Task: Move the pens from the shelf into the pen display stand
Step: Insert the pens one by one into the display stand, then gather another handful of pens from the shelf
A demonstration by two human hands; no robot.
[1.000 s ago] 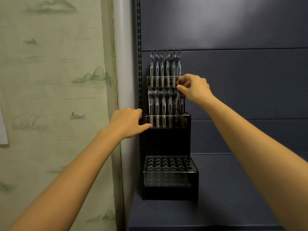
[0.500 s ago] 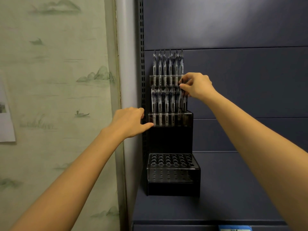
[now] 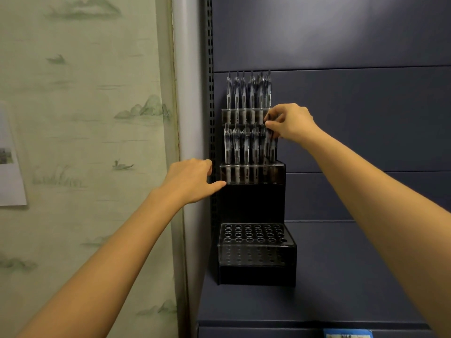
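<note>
Far left of the pen display stand [image 3: 251, 203], a sheet of paper [image 3: 9, 172] is seen on the papered wall [image 3: 85, 118]. Just left of the stand, the left hand [image 3: 192, 179] is laid against its side. The thumb is stretched onto the front left corner of the middle tier and the fingers are curled by the stand's left edge; whether a grip is taken cannot be told. The stand is set on the shelf [image 3: 341, 289]. Pens [image 3: 249, 93] are stood upright in its top and middle tiers. At the right end of the middle row, one pen [image 3: 270, 147] is pinched near its top by the curled fingers of the right hand [image 3: 290, 123].
</note>
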